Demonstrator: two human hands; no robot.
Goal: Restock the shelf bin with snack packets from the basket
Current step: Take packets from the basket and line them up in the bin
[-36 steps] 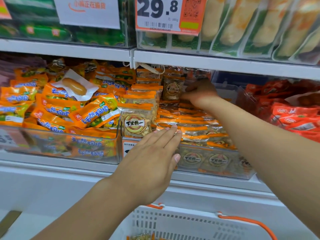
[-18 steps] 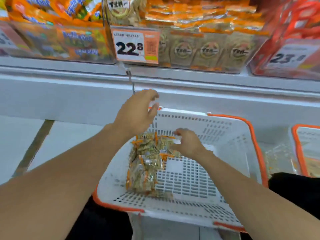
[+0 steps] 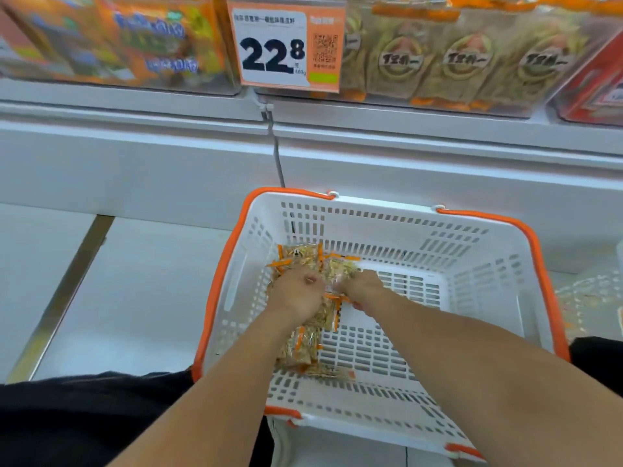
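Both hands now down on the snack packets (image 3: pixel 305 345) in the left half of the white basket (image 3: pixel 472 264); earlier left hand (image 3: pixel 296 293) hovered above; left and right hand (image 3: pixel 362 288) grip the pile, close together; packet count unclear; shelf bin (image 3: pixel 438 62) above, one price tag (image 3: pixel 286 45).

One white basket (image 3: pixel 472 274) with orange trim stands on the floor, and a sliver of a second basket (image 3: pixel 593 298) shows at the right edge. Two hands, the left hand (image 3: pixel 296 293) and the right hand (image 3: pixel 365 287), are both in the first basket. The snack packets (image 3: pixel 303 345) there lie in one loose heap at its left side; their number cannot be told, though several orange-edged ones show. On the far shelf stand three clear bins: a left bin (image 3: pixel 118 38), a middle bin (image 3: pixel 455 62) and a right bin (image 3: pixel 596 89). One price tag (image 3: pixel 286 45) hangs on the middle bin.
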